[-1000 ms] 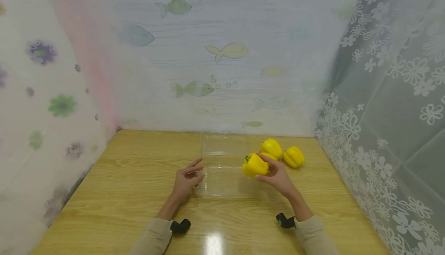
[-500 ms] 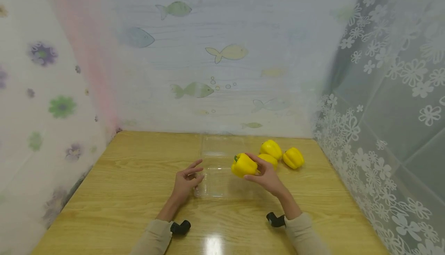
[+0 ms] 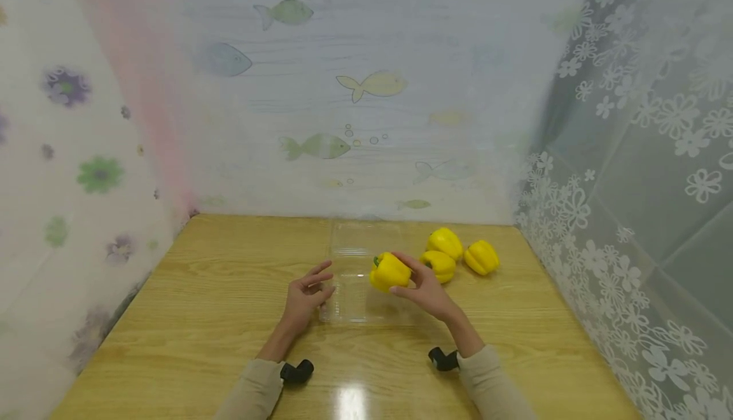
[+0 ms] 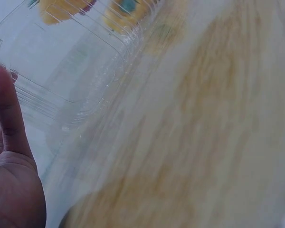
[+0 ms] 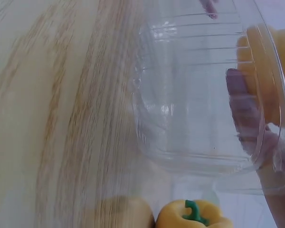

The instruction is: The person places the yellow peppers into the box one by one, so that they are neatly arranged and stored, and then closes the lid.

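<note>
My left grip (image 3: 303, 299) with fingers (image 3: 319, 269) relaxed, my right grip (image 3: 426, 291) curled in a hold, both forearms (image 3: 277, 342) angled inward

– Your head view faces forward and down over the wooden table (image 3: 200, 312).
– And your wrist views, low and close from either side, both share the clear plastic clamshell (image 3: 350, 305).

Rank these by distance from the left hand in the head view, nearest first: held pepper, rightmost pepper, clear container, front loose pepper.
1. Clear container: its left edge is at the left hand.
2. Held pepper: to the right, in the right hand.
3. Front loose pepper: right of the held one.
4. Rightmost pepper: farthest right.
</note>
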A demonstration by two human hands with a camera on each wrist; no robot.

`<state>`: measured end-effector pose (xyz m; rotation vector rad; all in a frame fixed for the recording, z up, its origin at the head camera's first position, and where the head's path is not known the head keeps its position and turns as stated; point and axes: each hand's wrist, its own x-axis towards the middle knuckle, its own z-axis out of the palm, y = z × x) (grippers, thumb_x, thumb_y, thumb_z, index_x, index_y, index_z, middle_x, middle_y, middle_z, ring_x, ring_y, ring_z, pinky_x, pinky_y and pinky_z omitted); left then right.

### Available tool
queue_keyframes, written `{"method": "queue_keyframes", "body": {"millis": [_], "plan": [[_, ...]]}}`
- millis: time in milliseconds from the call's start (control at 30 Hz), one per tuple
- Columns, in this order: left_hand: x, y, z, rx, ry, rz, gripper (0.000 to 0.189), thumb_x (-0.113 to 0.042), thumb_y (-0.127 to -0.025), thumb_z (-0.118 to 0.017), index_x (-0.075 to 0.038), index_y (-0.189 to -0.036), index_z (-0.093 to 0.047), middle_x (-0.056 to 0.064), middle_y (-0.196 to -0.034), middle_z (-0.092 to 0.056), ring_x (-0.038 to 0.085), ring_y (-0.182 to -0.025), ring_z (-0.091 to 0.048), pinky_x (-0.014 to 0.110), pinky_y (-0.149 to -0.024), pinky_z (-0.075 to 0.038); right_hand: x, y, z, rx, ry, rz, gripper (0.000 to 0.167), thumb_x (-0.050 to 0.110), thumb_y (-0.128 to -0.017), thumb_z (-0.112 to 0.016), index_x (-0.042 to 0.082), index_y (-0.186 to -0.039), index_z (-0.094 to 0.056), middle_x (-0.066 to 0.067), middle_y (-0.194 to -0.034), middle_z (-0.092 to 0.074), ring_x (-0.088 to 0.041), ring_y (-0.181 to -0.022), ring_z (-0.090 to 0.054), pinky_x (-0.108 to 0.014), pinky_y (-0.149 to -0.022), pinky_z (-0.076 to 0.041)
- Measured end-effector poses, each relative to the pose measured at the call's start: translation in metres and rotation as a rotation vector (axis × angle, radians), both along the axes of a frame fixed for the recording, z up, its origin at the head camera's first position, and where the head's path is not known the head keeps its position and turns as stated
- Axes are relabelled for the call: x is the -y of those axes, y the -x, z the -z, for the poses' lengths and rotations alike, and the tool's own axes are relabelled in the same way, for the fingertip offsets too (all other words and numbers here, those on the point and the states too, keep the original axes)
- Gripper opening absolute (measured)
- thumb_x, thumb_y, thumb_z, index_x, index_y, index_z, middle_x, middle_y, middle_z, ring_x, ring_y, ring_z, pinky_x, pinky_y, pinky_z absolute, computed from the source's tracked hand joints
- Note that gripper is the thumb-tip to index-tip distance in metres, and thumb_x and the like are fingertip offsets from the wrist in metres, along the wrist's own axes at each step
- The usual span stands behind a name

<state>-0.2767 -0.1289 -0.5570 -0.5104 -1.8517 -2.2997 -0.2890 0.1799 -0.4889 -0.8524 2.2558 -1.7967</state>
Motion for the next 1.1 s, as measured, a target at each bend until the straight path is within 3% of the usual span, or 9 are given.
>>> {"method": "queue_keyframes", "body": {"millis": [167,467,667,900,1100], "plan": [[0.001,0.0,-0.001,0.005,-0.001,0.005,0.04,0.009,-0.09,-0.071,0.025,-0.124,-0.057,0.027,-0.154,-0.043,0.004,-0.063,-0.057,0.017,-0.048,-0.049,0.005,0.0,-0.001,0.005,-0.021,0.001,0.073,0.008,-0.096,-0.071,0.008,-0.158,-0.035,-0.013,-0.159,-0.04,-0.035,-0.144,-0.041,-0.033,-0.111,-0.044],[0.0,-0.001,-0.001,0.006,-0.002,-0.014,0.039,0.007,-0.09,-0.072,0.025,-0.122,-0.058,0.027,-0.153,-0.045,0.004,-0.064,-0.057,0.017,-0.047,-0.049,0.015,0.002,0.0,-0.02,-0.026,-0.003,0.07,0.007,-0.095,-0.072,0.012,-0.157,-0.038,-0.012,-0.159,-0.041,-0.034,-0.145,-0.04,-0.055,-0.116,-0.036],[-0.002,-0.003,0.0,0.017,0.025,-0.039,0.036,0.005,-0.091,-0.072,0.022,-0.12,-0.061,0.024,-0.152,-0.047,0.004,-0.061,-0.055,0.016,-0.047,-0.047,0.022,0.003,0.002,-0.034,-0.024,-0.011,0.071,0.005,-0.095,-0.071,0.009,-0.157,-0.038,-0.013,-0.158,-0.042,-0.033,-0.145,-0.039,-0.056,-0.119,-0.03],[-0.003,-0.003,0.0,-0.006,0.034,-0.059,0.034,0.004,-0.092,-0.071,0.024,-0.118,-0.062,0.031,-0.15,-0.045,0.004,-0.059,-0.053,0.018,-0.045,-0.047,0.028,0.005,0.003,-0.063,-0.066,0.018,0.073,0.009,-0.094,-0.074,0.005,-0.157,-0.037,-0.012,-0.157,-0.044,-0.032,-0.144,-0.042,-0.054,-0.119,-0.032],[-0.003,-0.002,0.0,-0.008,0.041,-0.071,0.031,0.004,-0.092,-0.071,0.022,-0.116,-0.064,0.031,-0.149,-0.047,0.005,-0.058,-0.053,0.019,-0.046,-0.047,0.033,0.009,0.004,-0.072,-0.106,0.04,0.072,0.015,-0.093,-0.077,0.013,-0.156,-0.042,-0.006,-0.155,-0.047,-0.026,-0.142,-0.046,-0.048,-0.118,-0.036]]}}
